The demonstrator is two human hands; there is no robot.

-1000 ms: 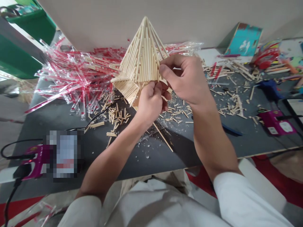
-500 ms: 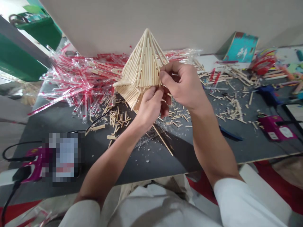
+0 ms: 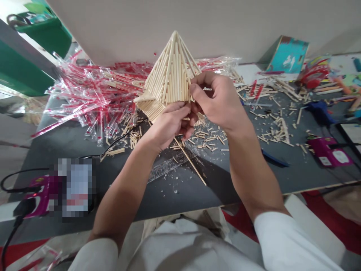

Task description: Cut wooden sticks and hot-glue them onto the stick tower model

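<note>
Here we are over the bench (image 3: 169,199), and all the action is in the hands! The left hand (image 3: 169,124) and the right hand (image 3: 217,98) hold a pyramid of wooden sticks (image 3: 169,71) up above the bench, point to the ceiling. Both grips are closed on it: the right thumb and fingers pinch its side, while the left fingers wrap its flared lower section. Just below, a long loose stick (image 3: 190,162) slants across a clear plastic strip (image 3: 169,167). Behind the pyramid sprawls a big heap of red-and-clear plastic wrappers (image 3: 93,101), with short stick offcuts (image 3: 276,130) scattered along the bench. Over on the right sit a blue glue gun (image 3: 320,113) and a magenta device (image 3: 328,152), and a teal book (image 3: 287,54) leans against the wall.
</note>
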